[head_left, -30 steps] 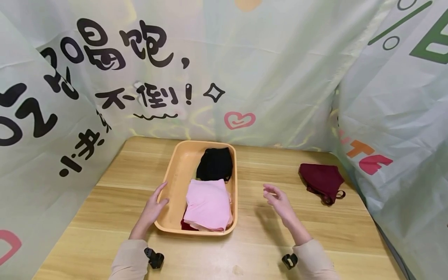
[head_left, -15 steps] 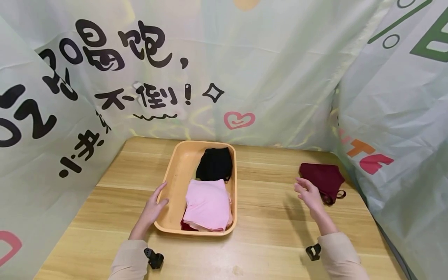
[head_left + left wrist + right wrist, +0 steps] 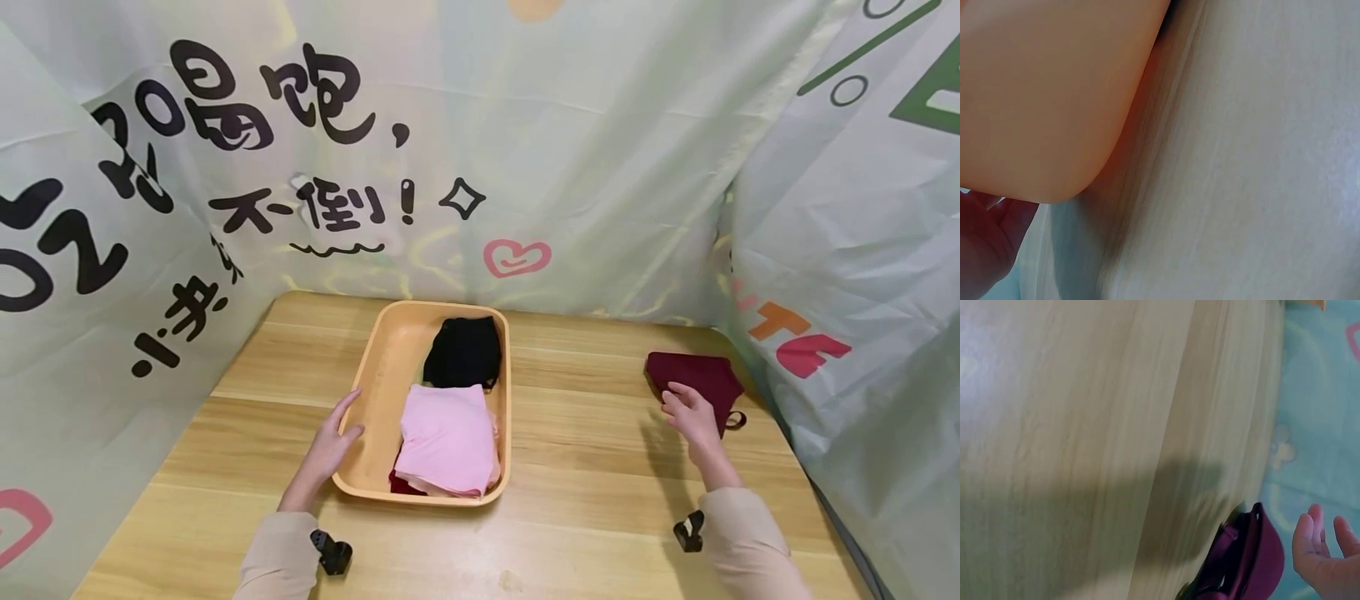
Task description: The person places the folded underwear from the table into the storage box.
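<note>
In the head view my left hand (image 3: 330,442) rests at the left rim of an orange-tan plastic tray (image 3: 367,367), fingers fairly straight along the edge. The left wrist view shows that hand (image 3: 988,240) against the tray's outer wall (image 3: 1047,112). My right hand (image 3: 693,421) hovers with loosely bent fingers over a folded maroon bra (image 3: 705,375) with thin straps, hiding part of it. Seen from the right wrist, the hand (image 3: 1329,556) stands apart from the bra's rounded cup (image 3: 1266,562) and holds nothing.
Inside the tray's right half lie a folded black garment (image 3: 463,352) and a folded pink garment (image 3: 446,437), with maroon cloth (image 3: 405,483) peeking from beneath. The wooden table (image 3: 577,483) extends around them. Printed fabric curtains (image 3: 600,167) enclose the back and sides.
My right hand has moved right, from beside the tray to above the maroon bra. My left hand has stayed at the tray's rim, and the tray has not moved.
</note>
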Available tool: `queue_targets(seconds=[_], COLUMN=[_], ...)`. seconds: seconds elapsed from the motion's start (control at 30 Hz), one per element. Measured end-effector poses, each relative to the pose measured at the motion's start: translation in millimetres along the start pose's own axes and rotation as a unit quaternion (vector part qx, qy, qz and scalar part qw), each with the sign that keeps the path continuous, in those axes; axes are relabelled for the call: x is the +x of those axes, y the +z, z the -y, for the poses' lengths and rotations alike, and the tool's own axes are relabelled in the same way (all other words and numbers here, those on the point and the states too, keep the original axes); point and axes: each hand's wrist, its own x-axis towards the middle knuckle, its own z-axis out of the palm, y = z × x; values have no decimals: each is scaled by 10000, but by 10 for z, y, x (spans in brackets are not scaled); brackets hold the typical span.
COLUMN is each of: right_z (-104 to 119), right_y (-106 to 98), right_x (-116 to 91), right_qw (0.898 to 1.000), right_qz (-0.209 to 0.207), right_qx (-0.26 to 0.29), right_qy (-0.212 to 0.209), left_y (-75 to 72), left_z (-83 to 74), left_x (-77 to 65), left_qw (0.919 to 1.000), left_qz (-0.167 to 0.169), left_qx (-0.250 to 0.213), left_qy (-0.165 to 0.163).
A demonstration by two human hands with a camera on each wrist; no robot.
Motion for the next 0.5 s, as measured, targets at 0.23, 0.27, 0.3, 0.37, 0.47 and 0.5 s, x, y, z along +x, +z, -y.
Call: queue_targets(seconds=[0.23,0.27,0.3,0.37,0.47,0.5], right_z=[-28,-30,-30,-29,-29,-33], right_y=[-82,-95,-109,-137,-172,-182], right_x=[58,69,81,104,143,159], right_qw=[9991,9988,9984,9975,9959,9954], right_qz=[-421,-483,-550,-664,-832,-892], right_qx=[90,112,121,144,213,214], right_qy=[49,64,99,181,267,284], left_y=[11,12,12,12,7,3], left_z=[138,139,138,134,108,89], left_x=[47,48,48,49,42,37], left_qw=[9999,9999,10000,10000,10000,9999], left_qz=[-92,-87,-84,-57,-10,1], left_qx=[9,6,-6,-35,-50,-77], left_qy=[87,69,44,-10,-76,-97])
